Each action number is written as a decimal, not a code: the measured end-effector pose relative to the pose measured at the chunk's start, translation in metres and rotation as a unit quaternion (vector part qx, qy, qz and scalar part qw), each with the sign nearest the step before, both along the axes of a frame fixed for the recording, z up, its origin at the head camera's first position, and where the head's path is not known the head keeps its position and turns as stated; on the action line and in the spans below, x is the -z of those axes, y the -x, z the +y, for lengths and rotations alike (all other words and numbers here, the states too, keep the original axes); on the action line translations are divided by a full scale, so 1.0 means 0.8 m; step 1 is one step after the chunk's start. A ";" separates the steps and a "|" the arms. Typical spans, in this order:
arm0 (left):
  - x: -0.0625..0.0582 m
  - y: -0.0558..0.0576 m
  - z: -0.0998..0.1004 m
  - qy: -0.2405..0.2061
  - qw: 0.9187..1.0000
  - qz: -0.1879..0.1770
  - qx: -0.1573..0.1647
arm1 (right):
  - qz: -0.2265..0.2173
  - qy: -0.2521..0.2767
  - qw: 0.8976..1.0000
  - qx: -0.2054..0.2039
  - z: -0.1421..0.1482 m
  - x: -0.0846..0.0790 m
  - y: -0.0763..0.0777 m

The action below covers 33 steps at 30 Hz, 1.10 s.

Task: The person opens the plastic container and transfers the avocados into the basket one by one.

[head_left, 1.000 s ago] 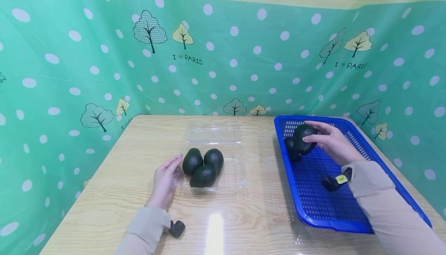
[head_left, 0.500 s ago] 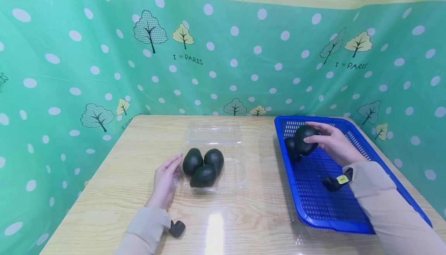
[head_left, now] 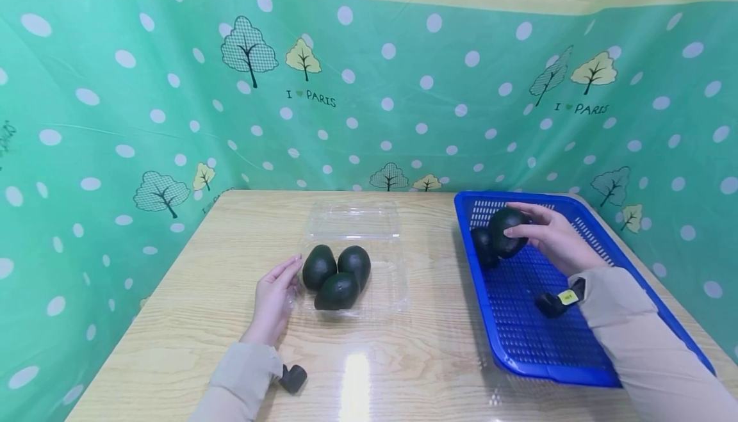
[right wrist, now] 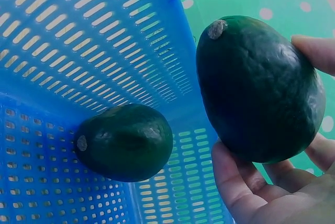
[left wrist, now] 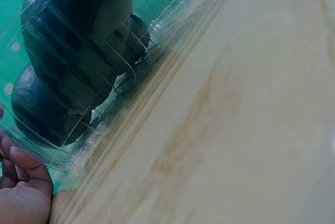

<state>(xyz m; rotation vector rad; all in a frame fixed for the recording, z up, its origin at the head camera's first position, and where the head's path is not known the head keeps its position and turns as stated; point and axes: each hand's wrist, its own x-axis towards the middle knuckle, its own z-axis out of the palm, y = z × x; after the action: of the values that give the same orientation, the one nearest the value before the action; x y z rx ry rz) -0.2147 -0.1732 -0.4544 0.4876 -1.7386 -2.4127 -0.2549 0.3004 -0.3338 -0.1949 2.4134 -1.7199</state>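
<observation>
My right hand grips a dark green avocado between thumb and fingers, held up over the far left part of a blue plastic basket. Below it, a second avocado lies in the basket's corner, partly hidden in the head view. At the left side of a clear plastic clamshell box, my left hand pinches the rim with its fingertips. Three avocados sit together in the left half of the box, one in front of the other two. The box's lid is folded back, away from me.
The basket's raised walls stand on the right of the wooden table. Behind the table hangs a green dotted curtain. A black wrist camera hangs by the left sleeve, another camera by the right.
The right hand and its avocado have shifted slightly to the right over the basket. My left hand, the box and its three avocados stay where they were.
</observation>
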 end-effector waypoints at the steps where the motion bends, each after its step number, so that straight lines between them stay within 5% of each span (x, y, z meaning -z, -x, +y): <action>1: 0.000 0.000 0.000 -0.001 1.000 0.001 0.000 | 0.000 -0.001 1.000 0.000 0.000 0.000 0.000; 33: 0.001 0.001 0.000 -0.002 1.000 -0.001 0.002 | -0.009 -0.019 1.000 -0.001 0.012 0.005 0.003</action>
<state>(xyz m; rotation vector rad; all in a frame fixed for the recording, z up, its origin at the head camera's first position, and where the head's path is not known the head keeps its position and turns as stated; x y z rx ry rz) -0.2155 -0.1734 -0.4550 0.4865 -1.7389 -2.4194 -0.2575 0.3104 -0.3381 -0.1778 2.4305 -1.6658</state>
